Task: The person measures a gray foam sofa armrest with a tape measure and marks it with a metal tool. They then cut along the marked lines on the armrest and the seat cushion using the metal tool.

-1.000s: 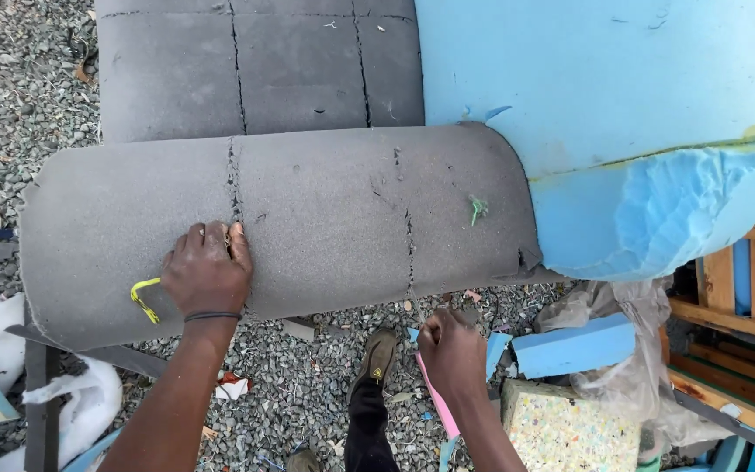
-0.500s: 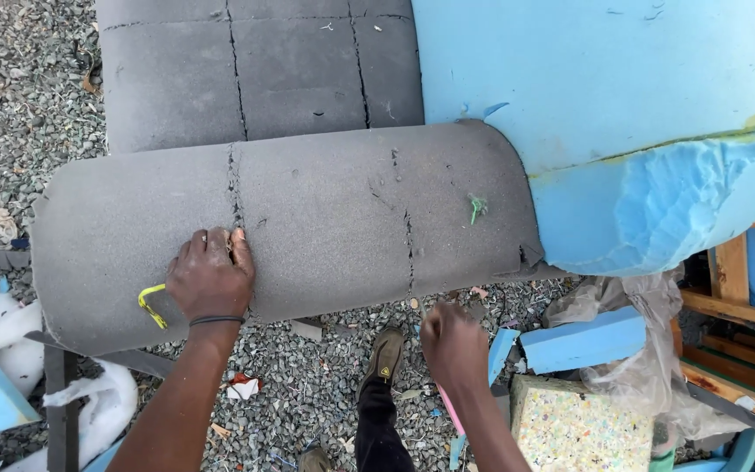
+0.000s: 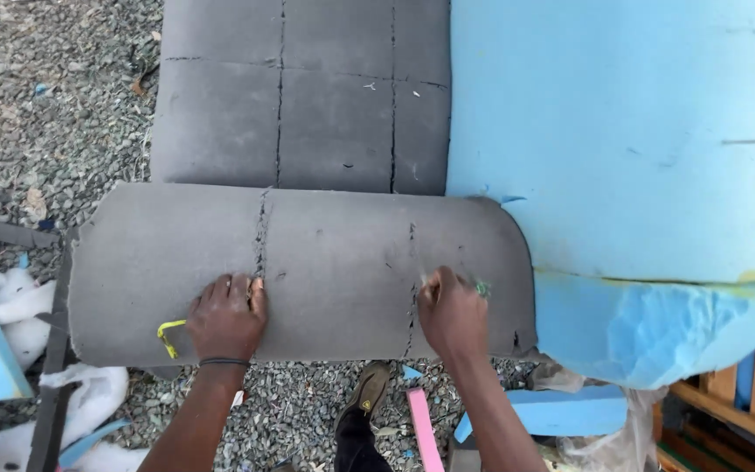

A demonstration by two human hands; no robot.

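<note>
- Up came the right hand (image 3: 453, 313) since a second ago: it had hung low over the gravel (image 3: 299, 411) by the pink strip (image 3: 421, 433), and now it lay on the grey foam roll (image 3: 308, 262), fingers curled together at the right-hand seam, tips by a small green scrap (image 3: 481, 288). Whether they pinched that scrap, I could not tell.
- Holding its place, the left hand (image 3: 228, 316) pressed flat on the roll as before, fingers close together with their tips at the left-hand seam; a yellow loop (image 3: 168, 336) stuck out just beside its thumb side.
- Work judged so far: the roll's panels looked joined but the seams (image 3: 260, 232) beyond both sets of fingertips gaped as dark cracks, so pressing them shut seemed under way, not finished.
- Beyond the fingertips, the flat grey foam slab (image 3: 308, 96) showed the same grid of seams.
- Farther right of the right fingers, the blue foam block (image 3: 622, 157) butted against the roll's end, its torn edge hanging low.
- View had shifted too: roll and slab sat lower in frame.
</note>
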